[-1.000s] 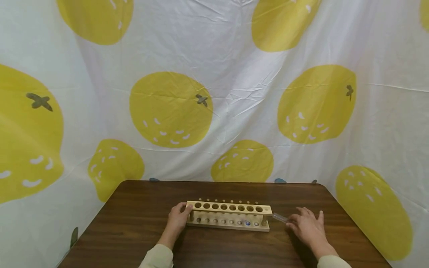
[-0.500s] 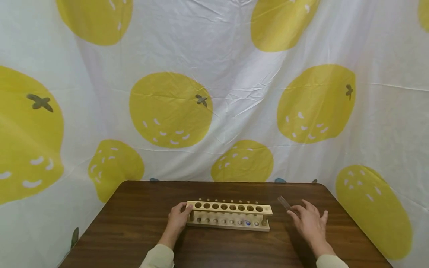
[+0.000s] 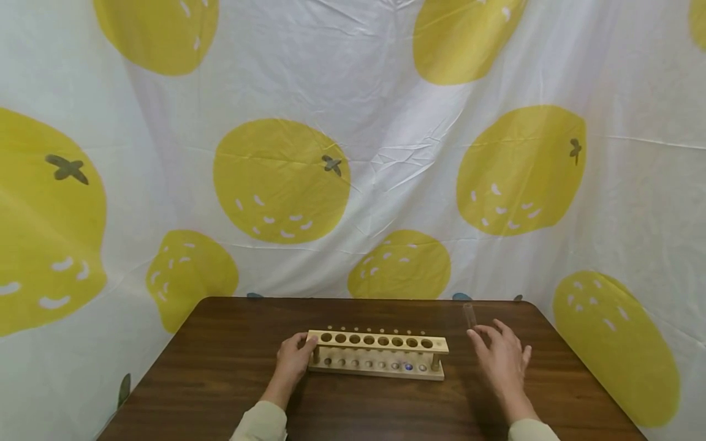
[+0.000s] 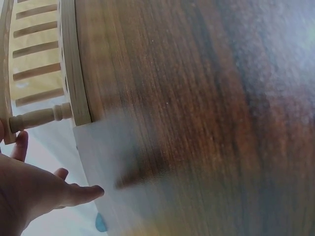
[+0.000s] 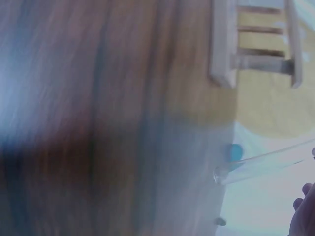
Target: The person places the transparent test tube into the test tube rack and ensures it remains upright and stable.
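A wooden test tube rack (image 3: 380, 341) with a row of round holes stands on the table. Its left end is held by my left hand (image 3: 292, 360), thumb on the upper board. In the left wrist view some fingers of that hand (image 4: 42, 194) stick out below the rack's end post (image 4: 42, 117). To the right of the rack, my right hand (image 3: 501, 362) pinches one end of a clear test tube (image 3: 469, 315), which points away from me. The right wrist view shows the glass tube (image 5: 266, 164) apart from the rack (image 5: 224, 44), with fingertips (image 5: 306, 189) at the frame's edge.
The dark wooden table (image 3: 220, 380) has its far edge near a white curtain (image 3: 397, 184) printed with yellow fruit. A small blue spot (image 3: 409, 367) shows on the rack's lower board, near its right end.
The tube's free end has swung from pointing left at the rack to pointing at the table's far edge. My right hand turned and moved slightly; the left hand and rack stayed put.
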